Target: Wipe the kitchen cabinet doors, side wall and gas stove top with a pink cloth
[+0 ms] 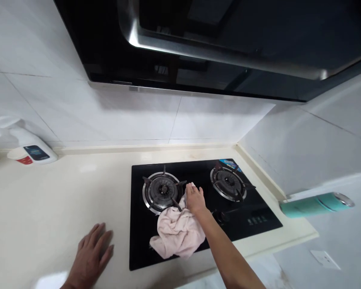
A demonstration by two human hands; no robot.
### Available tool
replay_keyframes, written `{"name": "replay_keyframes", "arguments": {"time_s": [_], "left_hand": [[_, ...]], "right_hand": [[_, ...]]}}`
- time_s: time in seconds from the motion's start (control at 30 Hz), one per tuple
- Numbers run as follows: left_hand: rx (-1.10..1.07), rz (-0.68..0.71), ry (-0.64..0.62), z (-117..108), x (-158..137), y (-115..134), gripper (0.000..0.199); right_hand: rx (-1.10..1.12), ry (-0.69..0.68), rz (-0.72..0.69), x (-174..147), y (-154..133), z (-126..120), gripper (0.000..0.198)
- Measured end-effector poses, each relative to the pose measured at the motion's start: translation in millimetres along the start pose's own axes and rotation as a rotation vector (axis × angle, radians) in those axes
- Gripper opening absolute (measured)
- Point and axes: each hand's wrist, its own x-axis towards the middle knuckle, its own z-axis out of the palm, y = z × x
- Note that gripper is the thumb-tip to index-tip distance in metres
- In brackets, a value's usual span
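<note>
Two hands at a black gas hob (246, 224): right hand (195, 198) grips pink cloth (177, 233) between both burners; left hand (92, 255) lies flat, fingers released, on open cream desk (63, 192) beside the hob's left edge.

A pale pink cloth (177, 233) lies crumpled on the black glass hob (240, 216), in front of the left burner (161, 192) and between the two burners. Its bulk is bunched in soft folds near the hob's front edge, while one end is drawn up toward the left burner's grate, touching it. The right hand (195, 198) presses that upper end flat against the glass, fingers spread over the cloth, palm down.
</note>
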Motion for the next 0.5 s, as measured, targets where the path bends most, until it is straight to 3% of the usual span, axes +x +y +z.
{"name": "replay_keyframes", "arguments": {"time_s": [0.13, 0.2, 0.4, 0.5], "left_hand": [[0.01, 0.0, 0.016, 3.9, -1.9, -1.2, 0.038], [0.009, -0.003, 0.02, 6.1, -2.5, -1.2, 0.039], [0.017, 0.022, 0.074, 6.9, -1.4, 1.6, 0.037], [0.024, 0.017, 0.098, 6.7, -1.3, 2.5, 0.036]], "right_hand": [[-0.018, 0.009, -0.042, -49.4, -13.9, 17.0, 0.064], [-0.045, -0.017, -0.03, -55.7, -14.2, 20.1, 0.065], [-0.063, -0.075, 0.03, -8.0, 2.8, 6.3, 0.071], [-0.04, -0.06, 0.059, -4.1, 7.1, 6.6, 0.065]]}}
